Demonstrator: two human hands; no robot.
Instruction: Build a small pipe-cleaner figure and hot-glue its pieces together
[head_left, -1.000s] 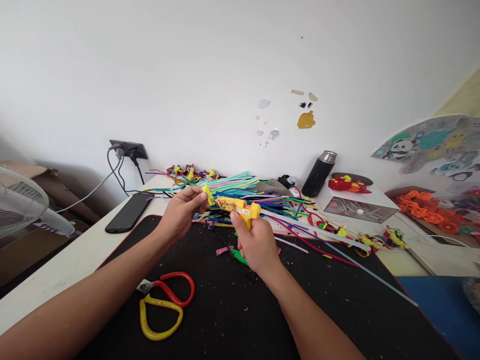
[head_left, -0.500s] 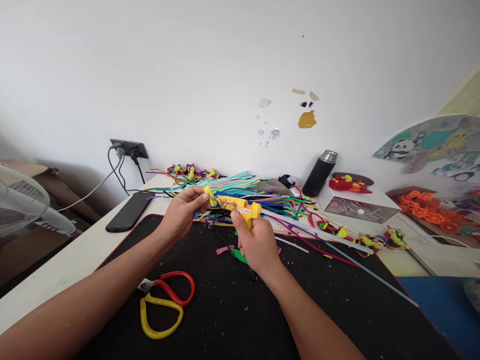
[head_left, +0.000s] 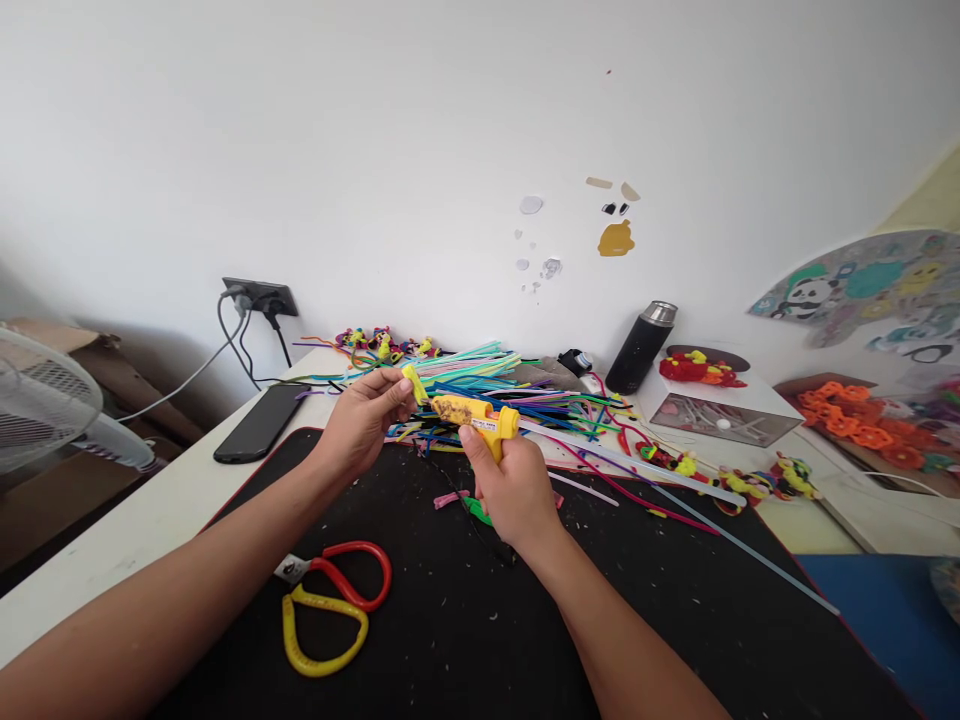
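Note:
My right hand [head_left: 514, 493] is wrapped round the grip of a yellow glue gun [head_left: 474, 414], with the index finger on the trigger. A clear glue stick [head_left: 637, 467] pokes out of the gun's back toward the right. The gun's nozzle points left at a small yellow pipe-cleaner piece [head_left: 414, 383], which my left hand [head_left: 361, 420] pinches between thumb and fingertips. Both hands hover above the far edge of a black mat [head_left: 465, 620], just in front of a heap of coloured pipe cleaners [head_left: 517, 395].
Red-and-yellow scissors [head_left: 330, 605] lie on the mat at the near left. A black phone [head_left: 259, 422], wall socket with cables [head_left: 256, 298] and a fan [head_left: 52, 405] are at the left. A black flask [head_left: 641, 347], small finished figures [head_left: 750, 482] and orange pieces [head_left: 862, 425] are at the right.
Hardly anything has changed. Both hands have edged slightly, keeping the nozzle against the yellow piece.

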